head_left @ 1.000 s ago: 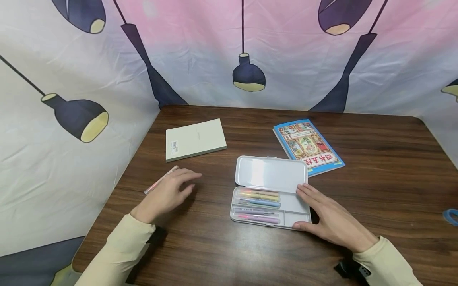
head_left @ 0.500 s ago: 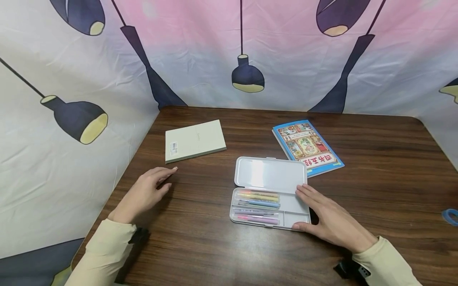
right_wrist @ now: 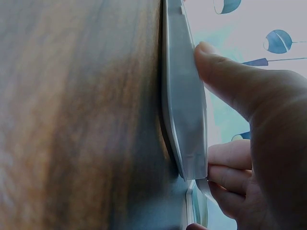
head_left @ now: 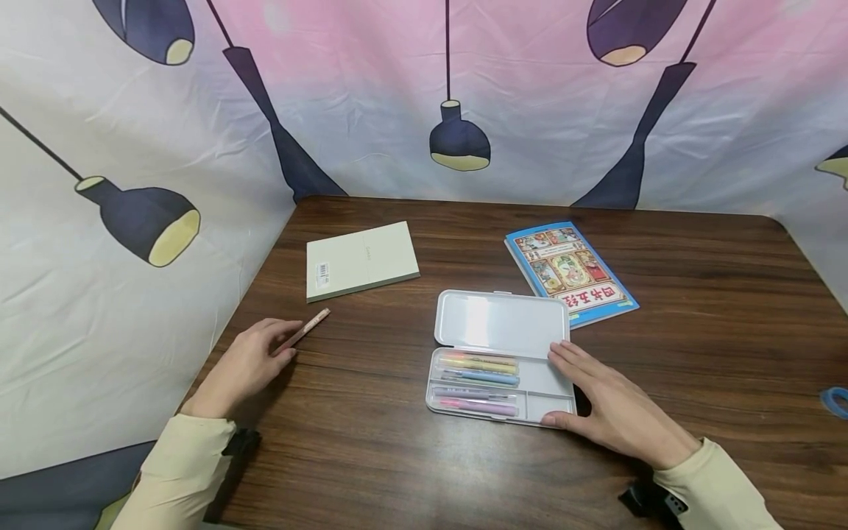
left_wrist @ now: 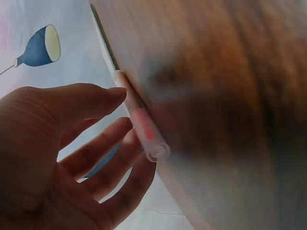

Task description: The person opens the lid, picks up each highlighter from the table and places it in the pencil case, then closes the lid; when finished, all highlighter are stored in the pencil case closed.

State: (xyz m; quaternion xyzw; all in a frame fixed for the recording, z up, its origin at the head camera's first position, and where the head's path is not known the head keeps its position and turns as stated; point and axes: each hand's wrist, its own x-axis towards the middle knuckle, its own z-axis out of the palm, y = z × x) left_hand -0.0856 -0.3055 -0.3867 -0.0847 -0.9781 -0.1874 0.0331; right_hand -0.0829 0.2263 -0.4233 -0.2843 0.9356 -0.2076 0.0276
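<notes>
In the head view my left hand [head_left: 244, 366] is at a slim pale pen [head_left: 308, 327] on the left of the table. Thumb and fingers lie on either side of the pen, gripping it. The left wrist view shows its clear, reddish end [left_wrist: 149, 132] between thumb and fingers. My right hand [head_left: 616, 401] rests at the right end of an opened white pencil case [head_left: 546, 377], its fairly straight fingers at the hinge side and its thumb at the front corner. Inside the case lie yellow pens [head_left: 480, 363], a blue pen [head_left: 483, 377] and purple pens [head_left: 477, 401].
A pale green book [head_left: 363, 258] with a barcode lies behind the left hand. A blue-bordered book [head_left: 573, 269] sits at the back, partly covered by the case's lid [head_left: 500, 322]. A blue ring-shaped object [head_left: 836, 403] is at the far right.
My left hand has drawn back leftward along the pen and closed its thumb and fingers around it; the pen now shows more. The right hand and case stay put.
</notes>
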